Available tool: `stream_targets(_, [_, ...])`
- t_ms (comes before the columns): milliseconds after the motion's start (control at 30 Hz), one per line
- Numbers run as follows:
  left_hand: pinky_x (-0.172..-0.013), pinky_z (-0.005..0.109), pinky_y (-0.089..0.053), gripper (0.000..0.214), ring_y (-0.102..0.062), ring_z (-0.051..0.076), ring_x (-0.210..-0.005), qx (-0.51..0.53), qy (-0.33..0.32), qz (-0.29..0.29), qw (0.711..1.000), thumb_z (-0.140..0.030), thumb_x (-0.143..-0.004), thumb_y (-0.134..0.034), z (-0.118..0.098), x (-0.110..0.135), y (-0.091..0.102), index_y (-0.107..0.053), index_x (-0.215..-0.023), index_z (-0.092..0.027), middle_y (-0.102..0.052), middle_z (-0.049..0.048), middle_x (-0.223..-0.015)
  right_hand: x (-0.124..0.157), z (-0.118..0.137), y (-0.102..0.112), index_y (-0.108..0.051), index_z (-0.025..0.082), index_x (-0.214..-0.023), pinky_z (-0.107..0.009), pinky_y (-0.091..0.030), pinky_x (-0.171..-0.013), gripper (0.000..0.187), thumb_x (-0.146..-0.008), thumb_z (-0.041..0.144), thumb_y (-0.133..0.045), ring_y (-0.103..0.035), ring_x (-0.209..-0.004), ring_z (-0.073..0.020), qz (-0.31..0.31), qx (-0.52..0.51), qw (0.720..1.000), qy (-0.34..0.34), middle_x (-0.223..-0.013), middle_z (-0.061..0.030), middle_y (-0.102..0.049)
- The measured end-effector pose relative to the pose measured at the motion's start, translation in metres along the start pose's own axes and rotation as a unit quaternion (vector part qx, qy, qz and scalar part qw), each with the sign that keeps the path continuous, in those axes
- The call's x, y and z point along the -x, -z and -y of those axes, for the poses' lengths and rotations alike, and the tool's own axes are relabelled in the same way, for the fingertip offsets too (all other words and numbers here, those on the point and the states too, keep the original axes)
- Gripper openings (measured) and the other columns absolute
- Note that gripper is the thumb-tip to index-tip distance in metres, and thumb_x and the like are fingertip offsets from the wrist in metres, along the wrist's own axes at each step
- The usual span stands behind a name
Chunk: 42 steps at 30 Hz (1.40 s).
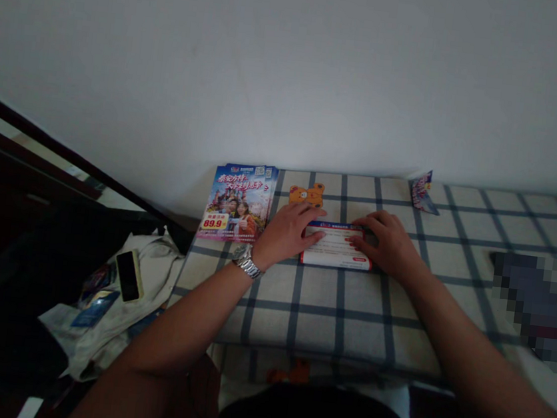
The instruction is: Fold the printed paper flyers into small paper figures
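A flyer, white with blue and red printing and seemingly folded over, lies on the checked tablecloth in front of me. My left hand grips its left edge, thumb on the printed face and fingers bent at the far corner. On the opposite edge, my right hand holds it the same way, its fingers curled. Left of my left hand lies a stack of colourful flyers marked 89.9. An orange bear print shows on the cloth just beyond my left fingers.
By the wall at the back, a folded flyer stands bent. A pixelated dark item lies on the right. Below the table's left side, a phone rests on a white bag among printed papers.
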<state>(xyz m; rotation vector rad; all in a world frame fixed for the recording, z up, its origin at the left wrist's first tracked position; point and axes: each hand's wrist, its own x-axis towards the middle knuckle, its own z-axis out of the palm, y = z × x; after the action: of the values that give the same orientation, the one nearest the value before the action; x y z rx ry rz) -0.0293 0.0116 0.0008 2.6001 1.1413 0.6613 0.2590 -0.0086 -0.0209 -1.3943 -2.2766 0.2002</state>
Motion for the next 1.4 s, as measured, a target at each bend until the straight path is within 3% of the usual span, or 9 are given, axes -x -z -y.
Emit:
stream_targets(233, [-0.112, 0.048, -0.050, 0.046, -0.059, 0.028, -0.125, 0.004, 0.004, 0.009, 1.000, -0.035, -0.096, -0.074, 0.0027, 0.0024, 0.0007, -0.060, -0.138, -0.025, -0.062, 0.0080, -0.132, 0.0007, 0.0018, 0.0014, -0.072, 0.022, -0.123, -0.052, -0.054, -0.095, 0.033, -0.095, 0.041, -0.070, -0.062, -0.106, -0.0339, -0.002, -0.002, 1.000, -0.013, -0.114, -0.0139, -0.065])
stream_targets(1400, [-0.108, 0.048, -0.052, 0.036, -0.063, 0.026, -0.120, 0.026, 0.023, -0.002, 0.999, -0.032, -0.096, -0.075, 0.0051, -0.0012, -0.0041, -0.065, -0.130, -0.024, -0.066, 0.0069, -0.127, -0.0043, 0.0050, 0.0014, -0.071, 0.023, -0.106, -0.050, -0.053, -0.088, 0.016, -0.096, 0.035, -0.067, -0.062, -0.096, -0.0313, -0.025, -0.018, 0.999, -0.008, -0.103, -0.0109, -0.067])
